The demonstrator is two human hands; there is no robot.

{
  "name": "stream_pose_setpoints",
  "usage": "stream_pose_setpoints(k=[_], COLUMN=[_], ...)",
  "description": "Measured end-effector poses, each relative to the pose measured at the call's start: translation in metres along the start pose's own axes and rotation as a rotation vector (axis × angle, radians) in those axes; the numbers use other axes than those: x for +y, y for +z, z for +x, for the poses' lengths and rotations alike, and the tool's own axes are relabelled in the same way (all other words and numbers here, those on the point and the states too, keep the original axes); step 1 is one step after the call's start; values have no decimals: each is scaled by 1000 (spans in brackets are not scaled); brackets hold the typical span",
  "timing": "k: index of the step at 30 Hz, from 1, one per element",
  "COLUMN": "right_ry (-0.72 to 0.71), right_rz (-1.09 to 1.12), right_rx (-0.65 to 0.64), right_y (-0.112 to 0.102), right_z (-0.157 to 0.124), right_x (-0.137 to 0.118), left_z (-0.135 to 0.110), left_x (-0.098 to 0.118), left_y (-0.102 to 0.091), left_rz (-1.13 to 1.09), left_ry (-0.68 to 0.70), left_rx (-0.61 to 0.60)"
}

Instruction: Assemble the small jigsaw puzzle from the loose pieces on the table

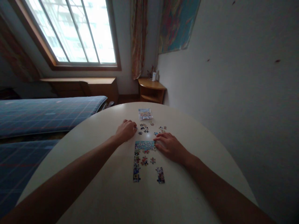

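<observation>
A partly joined jigsaw puzzle (pixel 140 155) lies on a round white table (pixel 112 186): a blue top strip and a left column are assembled, with a short separate strip (pixel 160 175) lower right. My left hand (pixel 126 130) rests curled on the table beside several loose pieces (pixel 144 127); what its fingertips hold, if anything, I cannot make out. My right hand (pixel 169 145) lies flat, fingers stretched, touching the right end of the blue top strip. More loose pieces (pixel 162 128) lie just beyond it.
A small picture card or packet (pixel 145 114) lies at the table's far side. Beds with blue plaid covers (pixel 46 112) stand to the left, a wooden corner shelf (pixel 151 90) behind, a grey wall close on the right.
</observation>
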State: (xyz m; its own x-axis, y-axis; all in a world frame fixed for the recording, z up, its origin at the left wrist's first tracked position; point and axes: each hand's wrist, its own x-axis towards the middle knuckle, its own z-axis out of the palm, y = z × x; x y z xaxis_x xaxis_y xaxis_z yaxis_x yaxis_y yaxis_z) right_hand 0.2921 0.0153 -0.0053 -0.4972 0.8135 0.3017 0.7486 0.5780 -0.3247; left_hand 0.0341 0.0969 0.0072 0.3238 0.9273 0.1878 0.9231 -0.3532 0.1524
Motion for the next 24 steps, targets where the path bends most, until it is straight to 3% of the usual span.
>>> stream_pose_setpoints(k=[13, 24], right_ry=[-11, -3], right_rz=[10, 16], right_rx=[17, 12], right_y=[2, 1], right_z=[0, -1], right_x=[2, 1], left_z=[8, 17], left_x=[4, 22], left_y=[-6, 0], left_rz=[12, -31], left_ry=[47, 78], left_rx=[-78, -31])
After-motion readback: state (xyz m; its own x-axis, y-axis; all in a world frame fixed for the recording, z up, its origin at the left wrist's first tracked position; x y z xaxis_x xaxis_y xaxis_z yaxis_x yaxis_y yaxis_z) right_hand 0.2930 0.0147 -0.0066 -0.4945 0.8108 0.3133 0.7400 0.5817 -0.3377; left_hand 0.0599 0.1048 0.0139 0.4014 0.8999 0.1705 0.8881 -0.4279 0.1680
